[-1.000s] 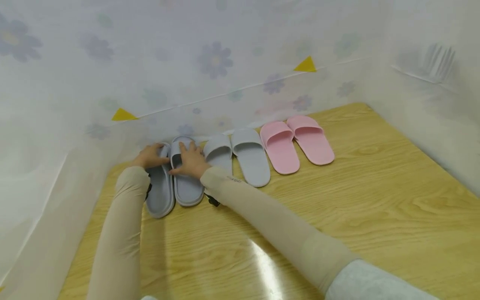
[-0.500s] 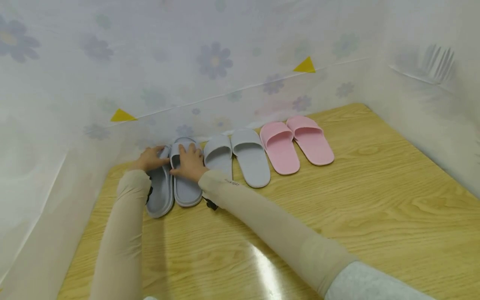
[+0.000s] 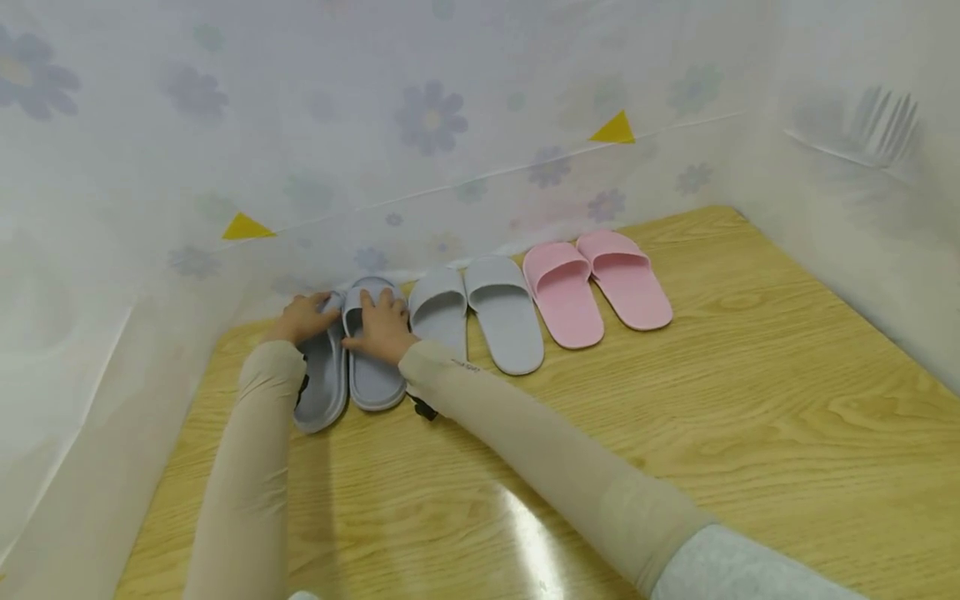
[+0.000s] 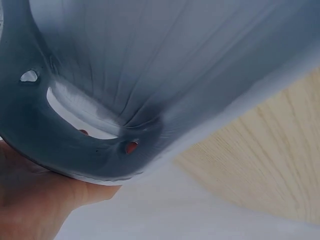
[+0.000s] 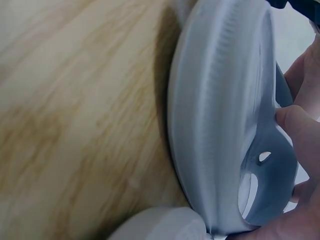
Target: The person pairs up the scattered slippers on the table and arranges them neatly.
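Two blue-grey slippers lie side by side on the counter (image 3: 675, 400) against the curtain. The left hand (image 3: 300, 317) grips the left slipper (image 3: 321, 385) at its strap; the right hand (image 3: 385, 328) holds the right slipper (image 3: 372, 379) likewise. Beyond the right grip sit a grey pair (image 3: 480, 312), then a pink pair (image 3: 596, 287).

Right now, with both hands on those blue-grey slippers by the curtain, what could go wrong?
The right hand grips the right slipper close beside a pale grey slipper; a nudge could knock that neat row askew. The left hand holds the left slipper near the curtain, which might snag or drag.
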